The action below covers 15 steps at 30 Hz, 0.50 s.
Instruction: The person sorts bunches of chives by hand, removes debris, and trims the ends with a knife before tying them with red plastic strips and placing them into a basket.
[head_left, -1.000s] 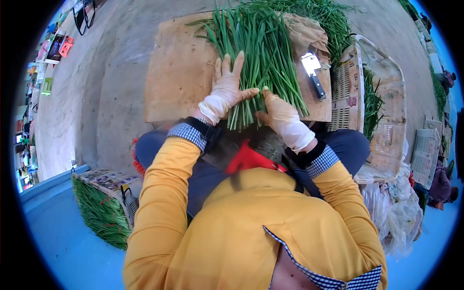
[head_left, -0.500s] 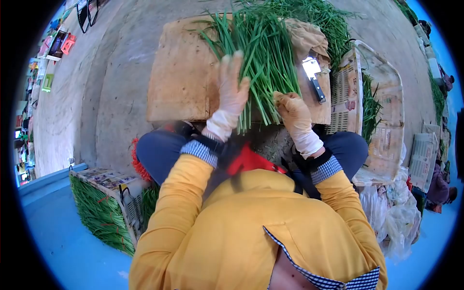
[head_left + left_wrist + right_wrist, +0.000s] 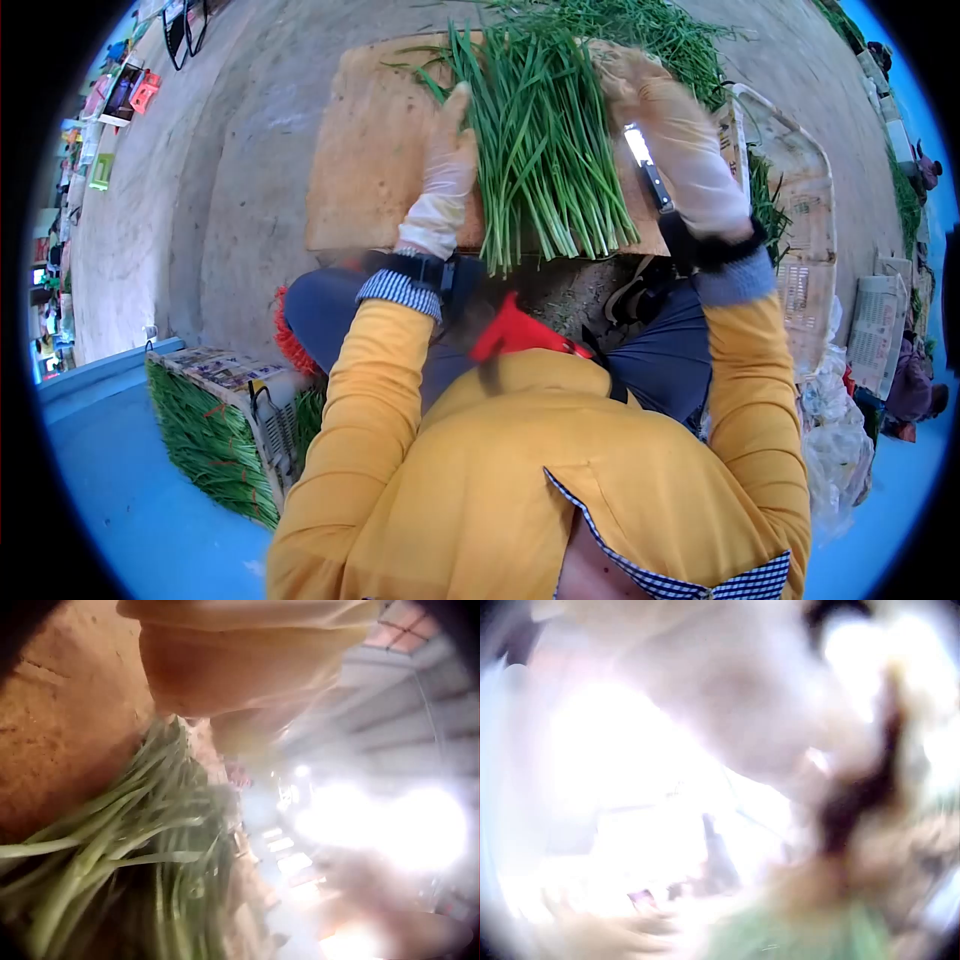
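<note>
A thick layer of long green chives [image 3: 545,150] lies on a wooden board [image 3: 375,150], pale stem ends toward the person. My gloved left hand [image 3: 445,175] is at the left edge of the chives, fingers extended. In the left wrist view its glove [image 3: 240,667] is right beside the leaves [image 3: 172,847]. On the board's right side my gloved right hand [image 3: 680,120], blurred, reaches over a brown cloth [image 3: 615,70]; what its fingers do there I cannot tell. Just left of its wrist lies a cleaver [image 3: 650,170] with a black handle, its blade partly covered.
More loose greens [image 3: 670,40] are heaped behind the board. To the right stands a white plastic crate [image 3: 805,290] with greens in it. At the lower left, another crate [image 3: 285,440] holds bundled greens [image 3: 205,430]. Plastic bags [image 3: 835,450] lie at the lower right.
My right hand has left the chive stems and moved right and away, over the cloth. The left hand has shifted slightly left. The chive stems now lie spread more evenly.
</note>
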Tool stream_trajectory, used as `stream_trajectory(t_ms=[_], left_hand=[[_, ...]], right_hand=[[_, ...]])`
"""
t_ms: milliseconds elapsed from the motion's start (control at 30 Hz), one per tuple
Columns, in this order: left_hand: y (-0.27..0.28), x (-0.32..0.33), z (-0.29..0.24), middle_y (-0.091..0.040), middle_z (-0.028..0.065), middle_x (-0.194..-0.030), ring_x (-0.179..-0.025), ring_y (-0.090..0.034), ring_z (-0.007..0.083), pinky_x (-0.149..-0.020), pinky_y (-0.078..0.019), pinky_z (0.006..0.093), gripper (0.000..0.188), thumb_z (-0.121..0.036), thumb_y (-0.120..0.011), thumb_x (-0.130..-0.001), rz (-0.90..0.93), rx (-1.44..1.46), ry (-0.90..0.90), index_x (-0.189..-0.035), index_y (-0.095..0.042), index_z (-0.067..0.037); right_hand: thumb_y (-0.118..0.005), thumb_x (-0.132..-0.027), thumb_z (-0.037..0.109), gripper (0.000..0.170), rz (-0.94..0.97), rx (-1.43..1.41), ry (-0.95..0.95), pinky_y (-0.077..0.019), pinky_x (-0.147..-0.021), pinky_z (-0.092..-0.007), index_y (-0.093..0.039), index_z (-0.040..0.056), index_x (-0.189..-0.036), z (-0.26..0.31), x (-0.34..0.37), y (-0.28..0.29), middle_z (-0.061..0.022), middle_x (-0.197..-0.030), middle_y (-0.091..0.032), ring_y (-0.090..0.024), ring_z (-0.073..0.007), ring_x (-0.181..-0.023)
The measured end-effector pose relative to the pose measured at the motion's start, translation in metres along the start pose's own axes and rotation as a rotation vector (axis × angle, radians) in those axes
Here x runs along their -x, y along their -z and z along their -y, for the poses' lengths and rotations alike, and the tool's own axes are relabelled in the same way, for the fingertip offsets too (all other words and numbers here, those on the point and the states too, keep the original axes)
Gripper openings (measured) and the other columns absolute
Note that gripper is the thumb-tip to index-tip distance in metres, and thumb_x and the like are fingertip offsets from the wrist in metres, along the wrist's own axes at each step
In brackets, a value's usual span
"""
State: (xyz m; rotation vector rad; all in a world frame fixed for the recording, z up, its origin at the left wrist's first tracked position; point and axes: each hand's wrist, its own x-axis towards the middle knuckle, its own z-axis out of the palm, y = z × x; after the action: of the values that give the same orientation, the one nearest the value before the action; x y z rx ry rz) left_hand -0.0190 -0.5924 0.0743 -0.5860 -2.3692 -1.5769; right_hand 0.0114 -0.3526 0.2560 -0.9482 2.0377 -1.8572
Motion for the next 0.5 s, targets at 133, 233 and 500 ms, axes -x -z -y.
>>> stream_trajectory(t_ms=[133,233,500], left_hand=[[0.03,0.033,0.005,-0.055,0.0179,-0.123,-0.111,-0.055,0.0241,-0.093,-0.0429,0.0308,0.059,-0.02,-0.055,-0.09,-0.04,0.244,0.908,-0.14,-0.029,-0.002],[0.004,0.03,-0.017,-0.059,0.0208,-0.115,-0.099,-0.061,0.0275,-0.084,-0.0474,0.033,0.087,-0.041,-0.067,-0.08,0.107,-0.296,0.821,-0.143,-0.021,-0.003],[-0.007,0.04,0.012,-0.058,0.0091,-0.067,-0.055,-0.057,0.0195,-0.053,-0.0473,0.0334,0.092,-0.031,-0.073,-0.076,0.14,-0.274,0.675,-0.145,-0.017,-0.007]], right_hand=[[-0.053,-0.085,0.006,0.009,-0.194,0.429,0.189,-0.0529,-0.069,-0.0374,-0.057,0.0045,-0.092,-0.134,0.002,-0.036,-0.013,-0.088,-0.066,-0.065,-0.0266,-0.08],[-0.06,-0.078,0.01,0.02,0.17,1.444,-0.323,-0.0545,-0.058,-0.0378,-0.058,0.0061,-0.098,-0.128,-0.007,-0.098,-0.0126,-0.081,-0.064,-0.066,-0.0305,-0.071],[-0.061,-0.075,0.015,0.016,0.682,0.531,0.105,-0.0503,-0.068,-0.0403,-0.065,0.0044,-0.086,-0.107,0.093,-0.07,-0.0157,-0.079,-0.065,-0.063,-0.0332,-0.079]])
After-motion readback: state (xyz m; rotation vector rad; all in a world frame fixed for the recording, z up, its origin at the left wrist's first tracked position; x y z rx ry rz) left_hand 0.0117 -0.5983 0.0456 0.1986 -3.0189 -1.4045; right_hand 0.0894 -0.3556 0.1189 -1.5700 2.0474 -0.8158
